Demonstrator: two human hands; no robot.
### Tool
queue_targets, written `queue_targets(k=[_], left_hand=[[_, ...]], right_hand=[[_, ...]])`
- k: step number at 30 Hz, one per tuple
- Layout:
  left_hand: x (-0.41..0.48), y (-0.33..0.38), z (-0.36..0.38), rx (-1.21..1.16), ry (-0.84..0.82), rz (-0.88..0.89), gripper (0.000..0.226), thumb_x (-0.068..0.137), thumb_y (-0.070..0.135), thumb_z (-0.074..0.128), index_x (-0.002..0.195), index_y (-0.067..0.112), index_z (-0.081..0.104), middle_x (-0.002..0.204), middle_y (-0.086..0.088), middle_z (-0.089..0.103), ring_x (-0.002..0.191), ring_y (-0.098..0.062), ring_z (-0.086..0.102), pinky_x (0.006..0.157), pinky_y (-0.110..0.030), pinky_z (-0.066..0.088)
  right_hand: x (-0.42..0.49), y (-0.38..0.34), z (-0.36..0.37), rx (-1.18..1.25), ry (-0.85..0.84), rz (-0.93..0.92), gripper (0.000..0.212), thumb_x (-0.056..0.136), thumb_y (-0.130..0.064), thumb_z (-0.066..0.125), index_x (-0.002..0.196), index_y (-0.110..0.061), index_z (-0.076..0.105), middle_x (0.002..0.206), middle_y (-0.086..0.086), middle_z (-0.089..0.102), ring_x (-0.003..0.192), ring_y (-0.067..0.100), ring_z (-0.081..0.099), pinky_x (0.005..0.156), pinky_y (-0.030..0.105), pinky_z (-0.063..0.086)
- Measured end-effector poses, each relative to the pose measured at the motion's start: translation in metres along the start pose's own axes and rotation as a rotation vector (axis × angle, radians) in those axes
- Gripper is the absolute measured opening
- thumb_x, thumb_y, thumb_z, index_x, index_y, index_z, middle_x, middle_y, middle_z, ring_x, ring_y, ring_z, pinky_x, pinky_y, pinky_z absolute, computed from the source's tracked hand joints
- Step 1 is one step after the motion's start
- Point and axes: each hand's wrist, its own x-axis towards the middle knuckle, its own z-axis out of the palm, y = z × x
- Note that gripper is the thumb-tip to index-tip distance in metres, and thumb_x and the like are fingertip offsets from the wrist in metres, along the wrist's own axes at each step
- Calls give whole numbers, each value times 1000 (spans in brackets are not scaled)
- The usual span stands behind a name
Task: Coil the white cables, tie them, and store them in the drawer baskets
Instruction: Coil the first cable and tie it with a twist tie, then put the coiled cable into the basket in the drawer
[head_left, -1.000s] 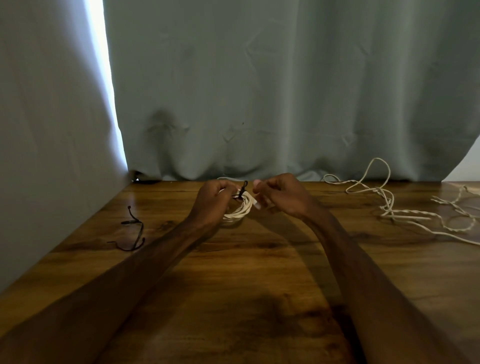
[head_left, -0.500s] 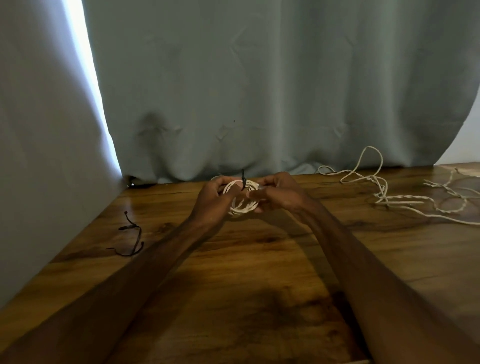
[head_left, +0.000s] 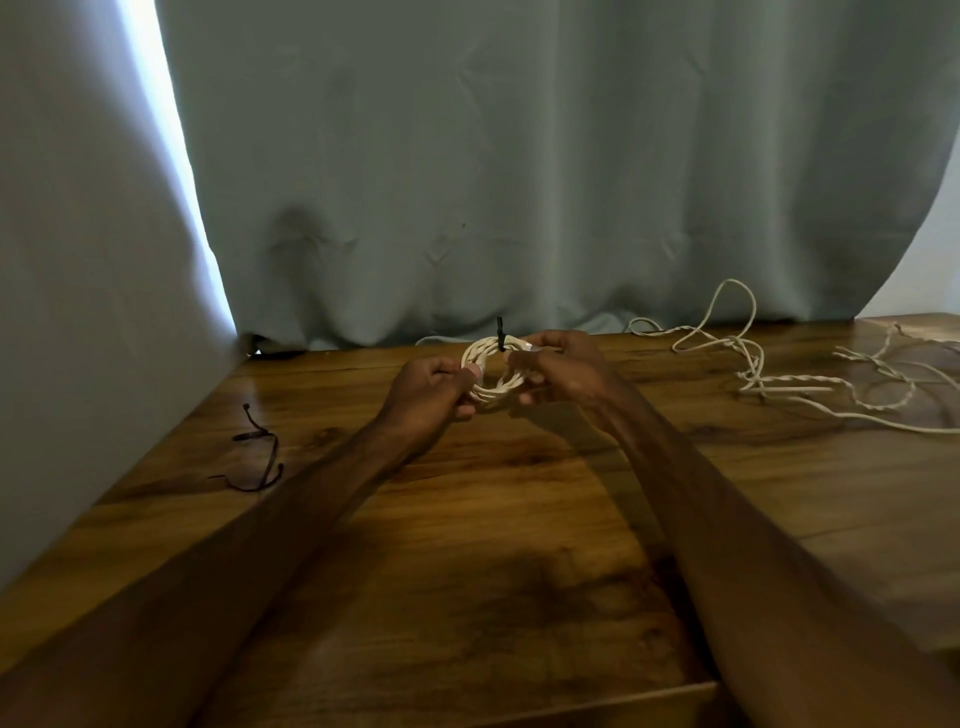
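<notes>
both hands (head_left: 428, 387) (head_left: 563, 370) hold a coiled white cable (head_left: 493, 371) bound by a black tie (head_left: 500, 332) above the table (head_left: 519, 519)

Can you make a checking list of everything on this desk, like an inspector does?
Surface: wooden table, glossy, dark grain.
Job's things: coiled white cable, black tie round its top; no drawer baskets seen.
Clutter: spare black tie lying at the left.
Grippers: left hand and right hand each pinch one side of the coil.
Cables: loose white cables, tangled and uncoiled, at the right.
Surroundings: grey curtain behind; pale wall at left.
</notes>
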Motion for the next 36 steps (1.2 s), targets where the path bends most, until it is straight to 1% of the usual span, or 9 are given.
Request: queue_targets(k=[3,8,12,17,22,27,32,34,36], left_hand=[[-1,-1,0,-18,14,-21,20,98,17,67,113,4,68,100,-11,77,85,-19,77,70,-28,60],[-4,0,3,4,3,-46,25,95,20,71,114,3,68,98,-12,78,81,-20,77,68,-29,61],[-20,9,18,31,-131,-49,29,94,28,72,111,4,69,92,-13,79,84,-25,76,72,-32,64],[-43,19,56,75,-153,13,27,103,30,60,103,7,73,91,-13,76,82,-22,72,72,-31,61],[-65,36,121,45,-178,32,17,99,22,63,97,10,74,92,-15,76,82,-26,70,70,-35,58],[-106,63,202,127,-285,129,16,98,25,60,94,19,74,88,-2,76,79,-18,72,74,-38,61],[-153,86,272,232,-414,306,18,95,28,62,97,16,76,91,3,76,79,-9,67,73,-26,52],[-168,91,292,301,-456,392,18,95,25,62,102,14,74,98,2,75,87,-11,67,76,-27,53],[-181,95,312,380,-502,472,17,94,25,63,103,14,72,101,1,72,90,-13,64,80,-30,51]], right_hand=[[-6,-2,2,47,-84,35,35,92,-13,75,125,-6,64,97,11,77,64,12,73,56,27,60],[-19,4,-1,174,-117,102,41,91,-6,73,129,-2,58,114,18,74,93,28,77,69,39,65],[-46,11,-22,173,-49,100,35,91,-10,75,122,2,63,116,21,73,101,34,75,74,40,64],[-96,20,-70,200,31,140,31,93,-18,75,117,1,69,112,20,75,101,34,75,81,41,64],[-154,3,-127,103,72,86,24,98,-22,68,110,-2,72,95,12,77,84,24,75,81,37,64],[-209,-10,-185,-45,266,77,21,101,-23,63,105,-4,72,88,12,75,74,24,71,67,35,63],[-264,-6,-253,-211,417,196,25,99,-17,60,107,4,71,98,24,73,81,35,68,70,43,60],[-282,-1,-278,-302,446,265,26,97,-19,60,97,4,72,95,30,73,77,40,66,72,49,54],[-303,4,-300,-389,450,335,28,99,-19,57,97,5,71,90,28,69,75,38,62,68,45,49]])
